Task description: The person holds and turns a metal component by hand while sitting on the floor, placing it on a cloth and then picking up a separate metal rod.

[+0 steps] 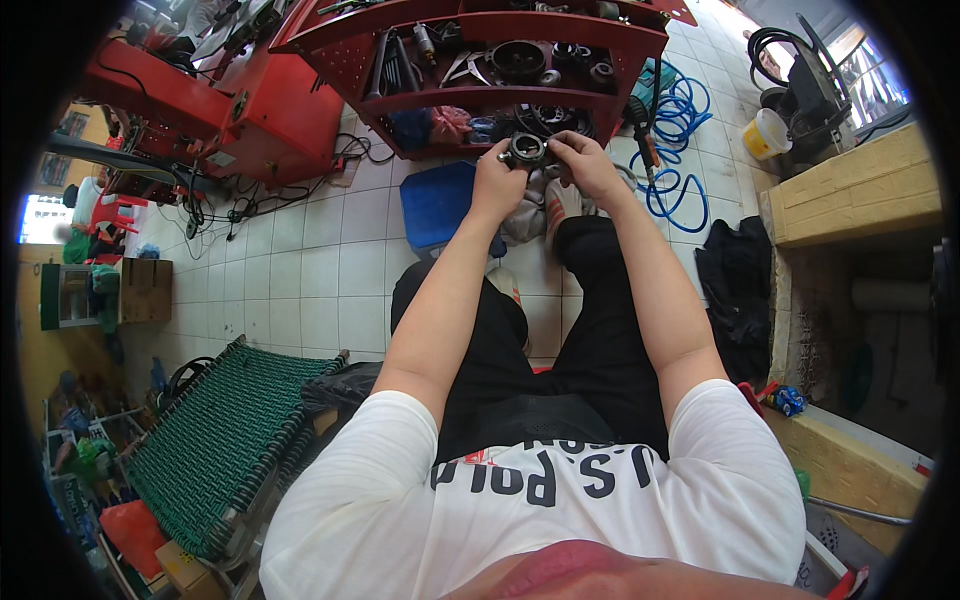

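White floor tiles (310, 270) spread around the seated person, with a red tool cart (560, 38) at twelve o'clock from the hands. A dark round metal part (528, 161) sits between both hands, held up just short of the cart's lower shelf. So far it is picked up and in hand; it is not fitted to anything, and no step on it can be judged finished. The left hand (493, 180) grasps its near-left side; the right hand (588, 172) has bent fingers at its right edge, though at this scale I cannot tell whether they pinch it or a smaller piece. The cart's edge limits reach at twelve, and the knees at six. A blue bin (428, 215) crowds eight o'clock, with tiles beyond it. At three lies a blue hose (706, 205), and black cloth (735, 280) at four.
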The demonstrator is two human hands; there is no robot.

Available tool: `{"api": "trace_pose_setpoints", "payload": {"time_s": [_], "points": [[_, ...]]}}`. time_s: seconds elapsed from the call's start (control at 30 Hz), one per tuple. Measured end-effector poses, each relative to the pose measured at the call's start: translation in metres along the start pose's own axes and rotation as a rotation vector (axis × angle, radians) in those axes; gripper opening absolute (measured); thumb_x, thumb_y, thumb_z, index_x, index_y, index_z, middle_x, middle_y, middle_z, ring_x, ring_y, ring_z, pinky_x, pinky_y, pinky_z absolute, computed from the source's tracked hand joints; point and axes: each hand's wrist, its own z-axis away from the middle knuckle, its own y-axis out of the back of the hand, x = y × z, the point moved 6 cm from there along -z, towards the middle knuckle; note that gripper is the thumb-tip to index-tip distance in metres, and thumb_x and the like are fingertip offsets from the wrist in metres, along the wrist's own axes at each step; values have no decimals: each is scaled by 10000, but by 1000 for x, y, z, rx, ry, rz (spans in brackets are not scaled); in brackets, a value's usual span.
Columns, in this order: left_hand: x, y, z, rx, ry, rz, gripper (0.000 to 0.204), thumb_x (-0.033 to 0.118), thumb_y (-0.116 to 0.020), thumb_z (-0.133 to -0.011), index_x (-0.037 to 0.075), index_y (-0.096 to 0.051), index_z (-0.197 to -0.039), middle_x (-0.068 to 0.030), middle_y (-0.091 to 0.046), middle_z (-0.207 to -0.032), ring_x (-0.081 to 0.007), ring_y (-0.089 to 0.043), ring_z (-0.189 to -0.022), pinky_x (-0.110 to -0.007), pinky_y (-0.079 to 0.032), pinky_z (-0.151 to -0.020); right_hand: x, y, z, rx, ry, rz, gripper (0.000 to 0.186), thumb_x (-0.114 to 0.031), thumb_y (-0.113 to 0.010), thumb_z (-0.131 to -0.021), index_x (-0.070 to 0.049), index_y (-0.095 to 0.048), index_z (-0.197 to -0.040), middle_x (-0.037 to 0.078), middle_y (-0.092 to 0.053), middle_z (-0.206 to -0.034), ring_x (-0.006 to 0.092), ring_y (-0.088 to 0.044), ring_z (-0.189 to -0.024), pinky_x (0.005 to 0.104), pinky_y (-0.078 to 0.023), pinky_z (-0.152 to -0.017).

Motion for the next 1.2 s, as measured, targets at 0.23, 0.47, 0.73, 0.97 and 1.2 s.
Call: {"api": "trace_pose_setpoints", "payload": {"time_s": [0.23,0.47,0.73,0.97,1.2], "points": [[4,1,1,8,-2,-5,215,45,-676,-887,-4,-710,-1094,-59,-744,-952,-115,-653,-865,-287,-515,-799,2,3,2,-2,-138,-45,240,-321,-646,-1016,-82,-660,-1010,-61,-518,-655,59,-469,-533,257,-420,-504],[-3,-3,0,-6,-6,21,193,42,-677,-887,-1,-705,-1074,-43,-731,-926,-100,-639,-848,-282,-511,-783,1,2,1,-7,-55,19,218,-303,-641,-1017,-87,-662,-998,-62,-526,-681,56,-464,-537,251,-417,-503],[-6,-1,-1,-1,-1,25,203,37,-677,-884,-1,-706,-1081,-45,-735,-941,-106,-646,-861,-283,-512,-795,1,2,3,10,-147,-90,224,-308,-643,-1021,-86,-663,-1003,-66,-524,-684,52,-463,-541,251,-415,-499],[-1,-2,0,-16,7,6,225,41,-676,-882,-7,-705,-1100,-61,-741,-956,-116,-655,-870,-289,-515,-808,4,4,-2,21,-48,15,251,-321,-653,-1017,-70,-660,-1024,-39,-553,-733,57,-483,-537,251,-416,-493],[-4,3,0,7,0,32,227,39,-676,-885,-7,-708,-1105,-55,-741,-964,-108,-651,-884,-285,-516,-812,6,3,-1,-93,-176,-353,387,-427,-531,-1052,-61,-642,-1107,-27,-488,-708,90,-392,-505,286,-404,-539]]}}
